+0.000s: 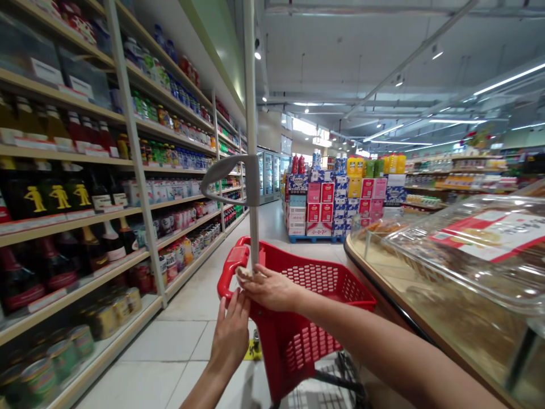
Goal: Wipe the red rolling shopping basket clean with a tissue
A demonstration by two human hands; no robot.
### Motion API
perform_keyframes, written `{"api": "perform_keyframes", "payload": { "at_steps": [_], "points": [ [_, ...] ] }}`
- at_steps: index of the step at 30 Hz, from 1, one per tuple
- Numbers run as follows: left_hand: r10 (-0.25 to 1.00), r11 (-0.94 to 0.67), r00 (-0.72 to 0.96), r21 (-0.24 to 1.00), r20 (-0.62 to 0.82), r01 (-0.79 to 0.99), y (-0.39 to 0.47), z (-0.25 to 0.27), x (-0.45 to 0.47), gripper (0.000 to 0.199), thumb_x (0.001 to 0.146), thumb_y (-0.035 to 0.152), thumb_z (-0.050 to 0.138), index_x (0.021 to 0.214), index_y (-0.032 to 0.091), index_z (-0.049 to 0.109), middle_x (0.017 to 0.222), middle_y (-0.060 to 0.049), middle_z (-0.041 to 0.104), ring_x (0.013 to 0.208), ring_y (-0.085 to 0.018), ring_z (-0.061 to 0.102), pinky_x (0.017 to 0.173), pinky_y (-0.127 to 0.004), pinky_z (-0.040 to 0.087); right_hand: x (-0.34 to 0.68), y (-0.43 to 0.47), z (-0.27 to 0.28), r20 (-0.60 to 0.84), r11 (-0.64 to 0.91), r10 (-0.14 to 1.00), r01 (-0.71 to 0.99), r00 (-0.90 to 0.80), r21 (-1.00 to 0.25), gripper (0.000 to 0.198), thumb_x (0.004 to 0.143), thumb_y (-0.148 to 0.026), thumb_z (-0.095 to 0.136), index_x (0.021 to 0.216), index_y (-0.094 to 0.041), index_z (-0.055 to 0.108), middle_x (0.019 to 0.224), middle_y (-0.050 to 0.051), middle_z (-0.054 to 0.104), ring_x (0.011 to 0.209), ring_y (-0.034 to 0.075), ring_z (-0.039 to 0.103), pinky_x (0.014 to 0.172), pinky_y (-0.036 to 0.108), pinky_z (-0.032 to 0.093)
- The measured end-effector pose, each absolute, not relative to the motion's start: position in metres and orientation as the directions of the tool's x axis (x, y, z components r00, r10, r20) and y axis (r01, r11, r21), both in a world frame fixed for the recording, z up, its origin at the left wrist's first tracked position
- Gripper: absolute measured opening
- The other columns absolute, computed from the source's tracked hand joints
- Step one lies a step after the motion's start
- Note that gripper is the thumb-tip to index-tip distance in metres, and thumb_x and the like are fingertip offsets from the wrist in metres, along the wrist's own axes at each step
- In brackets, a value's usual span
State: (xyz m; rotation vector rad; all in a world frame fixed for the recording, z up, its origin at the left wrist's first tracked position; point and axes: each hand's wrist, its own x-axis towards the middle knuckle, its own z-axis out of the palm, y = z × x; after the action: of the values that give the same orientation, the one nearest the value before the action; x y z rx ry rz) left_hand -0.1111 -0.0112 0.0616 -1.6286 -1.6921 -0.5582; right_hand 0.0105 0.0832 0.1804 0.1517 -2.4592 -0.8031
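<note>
A red plastic shopping cart (pixel 293 363) stands in front of me, its basket facing away and its red handle (pixel 230 272) toward me. My right hand (pixel 272 288) reaches across from the right and presses a crumpled whitish cloth (pixel 244 277) against the handle, beside the pole. My left hand (pixel 232 329) comes up from below, its fingers stretched out and touching the near end of the handle; its thumb is hidden. A pale upright pole (pixel 252 238) rises by the handle, with a grey loop grip (pixel 230 179) on it. No goods show in the visible part of the basket.
Shelves (pixel 140 216) of bottles, jars and cans line the left side. A counter (pixel 383 272) with clear plastic food boxes (pixel 477 238) stands close on the right. Stacked drink cartons (pixel 321 204) on a blue pallet are ahead. Tiled floor (pixel 191 341) runs between.
</note>
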Motion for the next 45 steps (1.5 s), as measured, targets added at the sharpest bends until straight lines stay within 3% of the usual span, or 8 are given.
{"api": "perform_keyframes", "payload": {
  "at_steps": [5, 10, 16, 21, 26, 32, 40, 45],
  "points": [
    [0.672, 0.108, 0.055, -0.171, 0.738, 0.979, -0.011, 0.062, -0.109, 0.054, 0.063, 0.012, 0.038, 0.116, 0.011, 0.047, 0.125, -0.009, 0.047, 0.121, -0.022, 0.034, 0.103, -0.042, 0.018, 0.010, 0.083, 0.190, 0.626, 0.815, -0.149, 0.264, -0.765, 0.516, 0.031, 0.087, -0.015, 0.035, 0.114, -0.014, 0.048, 0.130, 0.007, 0.040, 0.129, 0.022, 0.015, 0.106, 0.046, 0.014],
    [0.656, 0.090, 0.068, -0.168, 0.752, 0.982, -0.012, 0.061, -0.110, 0.055, 0.061, 0.012, 0.037, 0.115, 0.009, 0.047, 0.122, -0.012, 0.050, 0.120, -0.022, 0.035, 0.103, -0.042, 0.019, 0.013, 0.073, 0.163, 0.482, 0.825, -0.184, 0.131, -0.857, 0.549, 0.029, 0.087, -0.018, 0.035, 0.109, -0.011, 0.052, 0.123, 0.009, 0.048, 0.126, 0.020, 0.024, 0.105, 0.041, 0.022],
    [0.672, 0.096, 0.065, -0.174, 0.737, 0.980, -0.014, 0.059, -0.111, 0.059, 0.062, 0.014, 0.038, 0.121, 0.012, 0.041, 0.126, -0.010, 0.046, 0.123, -0.023, 0.032, 0.103, -0.044, 0.018, 0.013, 0.075, 0.186, 0.666, 0.846, -0.109, 0.282, -0.738, 0.452, 0.033, 0.086, -0.014, 0.037, 0.118, -0.014, 0.046, 0.133, 0.007, 0.038, 0.130, 0.020, 0.011, 0.106, 0.045, 0.014],
    [0.659, 0.104, 0.085, -0.202, 0.747, 0.974, -0.016, 0.059, -0.112, 0.062, 0.059, 0.012, 0.039, 0.120, 0.011, 0.042, 0.124, -0.010, 0.049, 0.122, -0.022, 0.033, 0.103, -0.042, 0.020, 0.022, 0.074, 0.170, 0.526, 0.866, -0.188, 0.113, -0.829, 0.486, 0.035, 0.087, -0.017, 0.036, 0.120, -0.014, 0.044, 0.128, 0.007, 0.044, 0.128, 0.015, 0.017, 0.105, 0.037, 0.020],
    [0.684, 0.121, 0.060, -0.194, 0.727, 0.973, -0.018, 0.062, -0.109, 0.059, 0.060, 0.012, 0.039, 0.119, 0.012, 0.044, 0.128, -0.009, 0.045, 0.123, -0.022, 0.032, 0.104, -0.043, 0.018, 0.020, 0.077, 0.173, 0.719, 0.882, -0.112, 0.265, -0.686, 0.390, 0.034, 0.086, -0.014, 0.036, 0.118, -0.017, 0.047, 0.128, 0.005, 0.045, 0.129, 0.019, 0.017, 0.105, 0.041, 0.020],
    [0.680, 0.101, 0.067, -0.183, 0.730, 0.978, -0.021, 0.062, -0.111, 0.055, 0.060, 0.011, 0.039, 0.114, 0.011, 0.049, 0.124, -0.009, 0.049, 0.121, -0.021, 0.034, 0.104, -0.040, 0.020, 0.029, 0.071, 0.125, 0.686, 0.918, -0.142, 0.164, -0.714, 0.361, 0.030, 0.088, -0.018, 0.037, 0.115, -0.017, 0.051, 0.115, 0.003, 0.056, 0.124, 0.015, 0.028, 0.103, 0.032, 0.028],
    [0.675, 0.106, 0.069, -0.189, 0.734, 0.976, -0.023, 0.061, -0.112, 0.059, 0.059, 0.010, 0.038, 0.118, 0.012, 0.046, 0.127, -0.008, 0.046, 0.122, -0.020, 0.033, 0.105, -0.040, 0.017, 0.028, 0.063, 0.118, 0.792, 0.974, 0.016, 0.188, -0.610, 0.125, 0.036, 0.085, -0.013, 0.037, 0.118, -0.018, 0.049, 0.122, 0.007, 0.051, 0.121, 0.018, 0.033, 0.099, 0.037, 0.034],
    [0.684, 0.108, 0.030, -0.141, 0.729, 0.984, -0.022, 0.062, -0.117, 0.058, 0.060, 0.010, 0.039, 0.117, 0.011, 0.047, 0.127, -0.008, 0.046, 0.121, -0.021, 0.034, 0.105, -0.040, 0.015, 0.049, 0.065, 0.037, 0.791, 0.894, 0.403, 0.381, -0.461, -0.235, 0.040, 0.081, -0.009, 0.038, 0.118, -0.017, 0.049, 0.117, 0.010, 0.053, 0.110, 0.018, 0.046, 0.091, 0.037, 0.041]
  ]
}}
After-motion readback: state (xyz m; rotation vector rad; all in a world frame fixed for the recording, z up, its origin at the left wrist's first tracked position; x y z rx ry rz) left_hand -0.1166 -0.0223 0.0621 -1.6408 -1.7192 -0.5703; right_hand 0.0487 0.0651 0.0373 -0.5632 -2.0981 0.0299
